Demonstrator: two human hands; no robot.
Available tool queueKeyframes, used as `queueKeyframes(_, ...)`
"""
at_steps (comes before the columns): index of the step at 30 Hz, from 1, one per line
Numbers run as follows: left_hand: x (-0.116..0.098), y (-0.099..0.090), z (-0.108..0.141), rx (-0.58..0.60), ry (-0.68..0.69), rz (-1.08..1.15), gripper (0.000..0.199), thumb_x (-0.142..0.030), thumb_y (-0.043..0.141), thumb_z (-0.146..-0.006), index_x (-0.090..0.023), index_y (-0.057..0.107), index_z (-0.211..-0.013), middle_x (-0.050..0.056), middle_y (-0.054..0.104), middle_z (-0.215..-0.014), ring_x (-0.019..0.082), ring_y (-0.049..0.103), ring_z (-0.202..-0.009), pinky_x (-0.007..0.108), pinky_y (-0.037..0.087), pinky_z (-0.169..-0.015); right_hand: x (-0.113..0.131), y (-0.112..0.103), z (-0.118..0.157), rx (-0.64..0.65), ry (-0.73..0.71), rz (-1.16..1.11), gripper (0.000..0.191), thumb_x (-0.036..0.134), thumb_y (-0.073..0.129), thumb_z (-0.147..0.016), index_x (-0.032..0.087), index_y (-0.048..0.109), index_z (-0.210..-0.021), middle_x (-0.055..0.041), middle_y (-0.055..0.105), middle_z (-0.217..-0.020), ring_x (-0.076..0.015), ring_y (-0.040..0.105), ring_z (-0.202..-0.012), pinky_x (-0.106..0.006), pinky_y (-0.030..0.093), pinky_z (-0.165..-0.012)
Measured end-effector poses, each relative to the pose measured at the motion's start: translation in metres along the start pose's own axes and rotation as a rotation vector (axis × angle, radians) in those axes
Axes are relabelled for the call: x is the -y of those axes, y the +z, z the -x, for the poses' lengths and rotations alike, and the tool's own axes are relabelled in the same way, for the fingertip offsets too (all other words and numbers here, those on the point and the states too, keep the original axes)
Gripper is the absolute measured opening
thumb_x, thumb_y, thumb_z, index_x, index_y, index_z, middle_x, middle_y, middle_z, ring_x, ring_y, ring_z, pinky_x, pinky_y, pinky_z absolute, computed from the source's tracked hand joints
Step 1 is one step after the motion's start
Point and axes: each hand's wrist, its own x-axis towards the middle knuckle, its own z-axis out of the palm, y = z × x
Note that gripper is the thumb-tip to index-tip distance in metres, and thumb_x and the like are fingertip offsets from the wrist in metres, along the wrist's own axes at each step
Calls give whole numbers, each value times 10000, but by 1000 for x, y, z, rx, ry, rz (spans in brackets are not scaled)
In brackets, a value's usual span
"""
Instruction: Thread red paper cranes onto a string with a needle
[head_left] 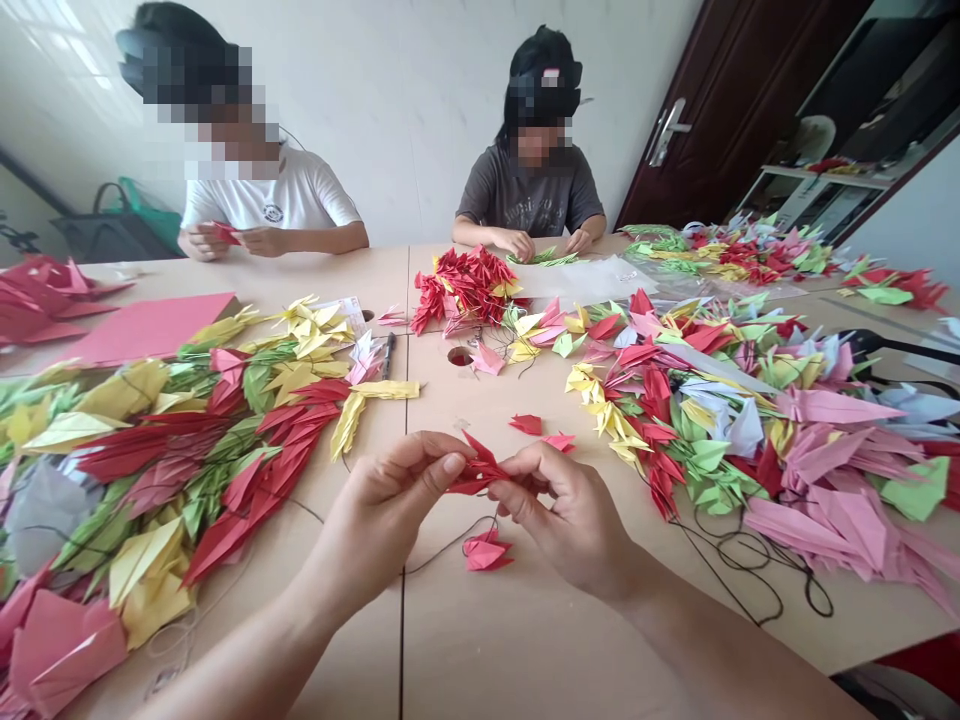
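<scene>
Between my two hands, above the middle of the table, is a red folded paper crane point(478, 468). My left hand point(401, 495) pinches its left side between thumb and fingers. On its right side my right hand point(562, 510) grips with thumb and fingertips. A dark cord point(454, 543) runs below my hands on the table. Just under them lies another red paper crane point(487, 552), beside the cord. Two more small red pieces rest beyond my hands, one a red folded paper point(526, 425).
Piles of coloured paper cranes lie to the left point(165, 450) and right point(720, 410), with black cord point(750, 560) loose at the right. A red heap point(465, 285) sits ahead, near a table hole point(459, 356). Two people point(274, 200) point(536, 170) sit opposite, handling paper.
</scene>
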Motion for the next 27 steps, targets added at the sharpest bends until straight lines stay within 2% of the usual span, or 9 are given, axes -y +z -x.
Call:
queueKeyframes(7,-3,0,10,-53,235,-461,131,-201,579,-913,-221,708,-915,-20,757,-821,101,678,-734,164,514,-666,-2,-1,-3,58,99,-116,179,377,576,-928,203,581,-886,-3,642,-719,-127,618,-632,-228,488,-547)
queueKeyframes(9,-3,0,11,-61,279,-521,133,-200,569,-917,-216,701,-919,-18,762,-830,100,677,-721,167,506,-649,-2,-2,-4,71,118,-174,191,390,580,-927,204,577,-887,4,635,-713,-121,617,-636,-224,497,-559)
queueKeyframes(13,-3,-2,9,-67,218,-479,127,-235,579,-917,-226,701,-881,-29,763,-827,102,678,-739,165,508,-664,-1,-2,-3,78,117,-204,194,393,574,-934,204,568,-890,13,622,-698,-111,602,-627,-212,489,-553)
queueKeyframes(18,-5,-2,6,-81,142,-403,143,-260,586,-906,-224,696,-823,-31,749,-779,113,668,-726,176,512,-665,-3,-1,-3,20,-44,-27,133,330,539,-958,201,563,-937,5,606,-743,-111,572,-622,-221,452,-540)
queueKeyframes(22,-6,-2,7,-104,158,-458,141,-270,594,-901,-218,707,-837,-23,743,-757,116,650,-686,187,498,-628,-4,0,-4,-42,-154,66,80,278,542,-955,201,555,-935,-6,607,-789,-120,583,-648,-246,463,-583)
queueKeyframes(27,-7,1,9,-53,224,-464,117,-247,615,-889,-229,724,-853,-17,758,-776,122,674,-691,190,514,-629,-3,0,-3,-61,-146,4,87,290,547,-954,208,571,-936,-13,615,-807,-122,582,-647,-254,477,-580)
